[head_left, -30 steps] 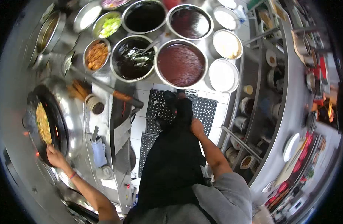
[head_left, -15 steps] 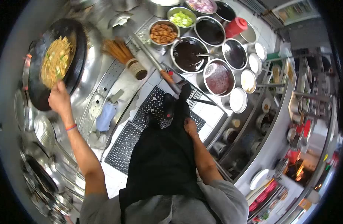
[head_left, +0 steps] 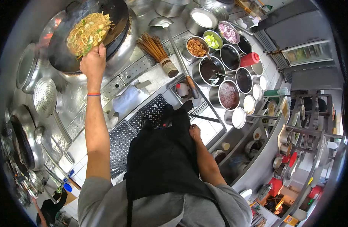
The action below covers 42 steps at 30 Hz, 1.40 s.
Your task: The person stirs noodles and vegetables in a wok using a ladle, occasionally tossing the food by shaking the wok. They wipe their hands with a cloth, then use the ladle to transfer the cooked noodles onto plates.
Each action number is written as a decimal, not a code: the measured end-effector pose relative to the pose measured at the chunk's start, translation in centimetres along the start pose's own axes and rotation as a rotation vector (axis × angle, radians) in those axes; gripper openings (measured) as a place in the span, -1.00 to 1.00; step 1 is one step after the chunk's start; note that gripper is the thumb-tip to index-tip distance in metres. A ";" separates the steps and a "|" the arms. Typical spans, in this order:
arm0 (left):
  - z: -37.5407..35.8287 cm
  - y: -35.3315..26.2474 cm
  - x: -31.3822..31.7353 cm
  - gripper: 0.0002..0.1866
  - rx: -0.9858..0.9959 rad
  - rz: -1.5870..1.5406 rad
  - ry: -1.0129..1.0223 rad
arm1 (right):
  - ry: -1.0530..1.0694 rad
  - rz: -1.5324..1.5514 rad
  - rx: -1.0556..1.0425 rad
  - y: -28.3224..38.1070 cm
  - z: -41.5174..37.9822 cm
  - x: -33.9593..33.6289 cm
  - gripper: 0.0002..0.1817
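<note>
Left hand (head_left: 93, 63) was closed at lower edge of wok (head_left: 61, 55), upper left of frame; what fingers clamped on was hidden, could not tell
Noodles (head_left: 88, 33) lay in wok, hazed by steam; wok's top was cut off
Right hand (head_left: 195, 132) hung beside apron (head_left: 162, 162), centre, fingers part-hidden, grip unclear
Lower left, person (head_left: 53, 208) was cut off

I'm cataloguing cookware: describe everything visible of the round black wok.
The round, black, metal-looking wok has a loop handle at its far side. It is over a shiny steel burner surround, hazy with vapour, holding yellow noodles with green pieces. The closed left hand apparently grips its near edge; the contact is hidden.
</note>
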<state>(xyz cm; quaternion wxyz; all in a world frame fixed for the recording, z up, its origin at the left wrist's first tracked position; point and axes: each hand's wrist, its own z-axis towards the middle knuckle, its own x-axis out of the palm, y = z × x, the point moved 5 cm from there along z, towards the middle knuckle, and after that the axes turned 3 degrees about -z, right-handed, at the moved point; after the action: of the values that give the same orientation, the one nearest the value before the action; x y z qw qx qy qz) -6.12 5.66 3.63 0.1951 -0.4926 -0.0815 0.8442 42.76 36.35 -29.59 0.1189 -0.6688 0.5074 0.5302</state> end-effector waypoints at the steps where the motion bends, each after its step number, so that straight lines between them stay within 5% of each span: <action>1: -0.1 0.0 0.0 -0.57 -0.006 -0.001 -0.011 | -0.041 -0.003 -0.037 0.3 -0.1 -0.3 -0.69; 22: -0.2 -0.4 -0.2 -0.60 -0.047 -0.011 -0.003 | -0.059 -0.006 -0.039 1.2 3.7 -4.4 -0.69; 26: -0.4 -0.5 -0.3 -0.61 -0.067 -0.013 -0.038 | -0.082 -0.075 -0.289 1.0 4.2 -4.4 -0.61; 28: -0.4 0.1 0.5 -0.62 -0.085 -0.043 -0.015 | -0.034 0.028 -0.035 1.9 3.7 -5.4 -0.65; 42: -0.6 -1.0 -1.1 -0.63 -0.056 -0.152 -0.051 | -0.068 -0.045 -0.132 1.2 6.1 -6.0 -0.64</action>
<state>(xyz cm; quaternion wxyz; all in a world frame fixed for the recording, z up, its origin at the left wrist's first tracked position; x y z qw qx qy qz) -4.89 6.09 4.53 0.2427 -0.4687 -0.1470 0.8366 38.64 43.39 -26.69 0.1038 -0.6680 0.4518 0.5822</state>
